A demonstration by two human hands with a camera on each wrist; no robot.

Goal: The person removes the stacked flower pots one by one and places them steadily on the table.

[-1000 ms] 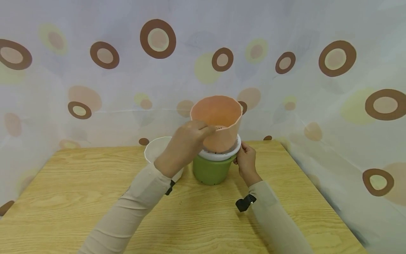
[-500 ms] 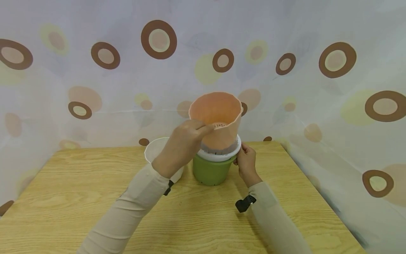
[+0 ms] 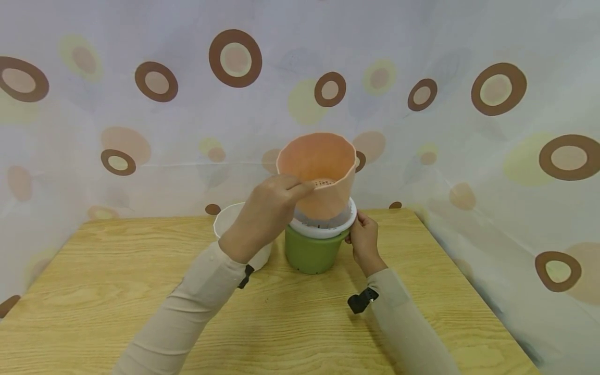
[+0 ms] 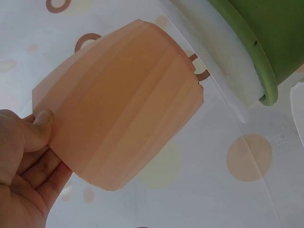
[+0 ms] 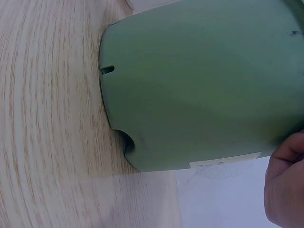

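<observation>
My left hand (image 3: 267,213) pinches the near rim of a peach flower pot (image 3: 328,200) between thumb and fingers. This ribbed pot has small holes in its bottom. It hangs tilted above a white pot (image 3: 323,233), and the left wrist view shows a gap between the two. That white pot sits nested in a green flower pot (image 3: 311,255), its thick rim above the green one. At the right side, my right hand (image 3: 365,239) grips the green pot by its rim; in the right wrist view its curled fingers (image 5: 287,152) are at the edge of the frame.
Another white pot (image 3: 227,216) stands left of the green one, partly hidden behind my left hand and forearm. Everything stands on a wood-grain table (image 3: 290,328). A patterned sheet (image 3: 183,125) hangs behind the table and along its sides.
My left hand has lifted the peach pot up and slightly left, so more of the white pot's inside shows. My right hand and the green pot have stayed in place.
</observation>
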